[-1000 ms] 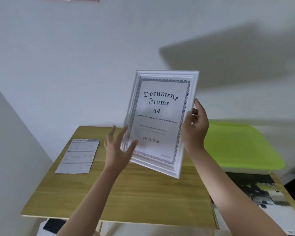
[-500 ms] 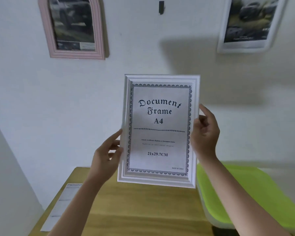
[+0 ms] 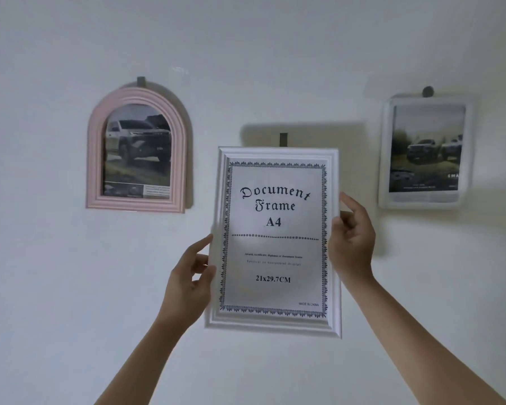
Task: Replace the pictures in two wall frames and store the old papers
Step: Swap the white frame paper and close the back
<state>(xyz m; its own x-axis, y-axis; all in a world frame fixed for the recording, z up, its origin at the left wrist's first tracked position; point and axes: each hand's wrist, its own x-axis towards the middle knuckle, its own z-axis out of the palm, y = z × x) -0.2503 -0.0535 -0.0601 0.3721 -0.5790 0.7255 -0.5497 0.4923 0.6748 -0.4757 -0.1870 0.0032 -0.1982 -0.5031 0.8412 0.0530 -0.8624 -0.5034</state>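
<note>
A white rectangular frame [image 3: 275, 324] with a "Document Frame A4" sheet inside is held upright in front of the wall. My left hand [image 3: 189, 285] grips its left edge, my right hand [image 3: 352, 244] its right edge. The frame's top edge sits just below a grey wall hook [image 3: 283, 139]. A pink arched frame [image 3: 136, 152] with a car picture hangs at the left. A white rounded frame [image 3: 425, 153] with a car picture hangs at the right.
The white wall [image 3: 56, 273] fills the view. Each hung frame has its own grey hook above it, one [image 3: 141, 80] at the left and one [image 3: 428, 91] at the right. The held frame casts a shadow on the wall behind it.
Both hands have lifted the white frame from above the table up to the wall, and my view has risen. The table, paper and green bin have dropped out of sight.
</note>
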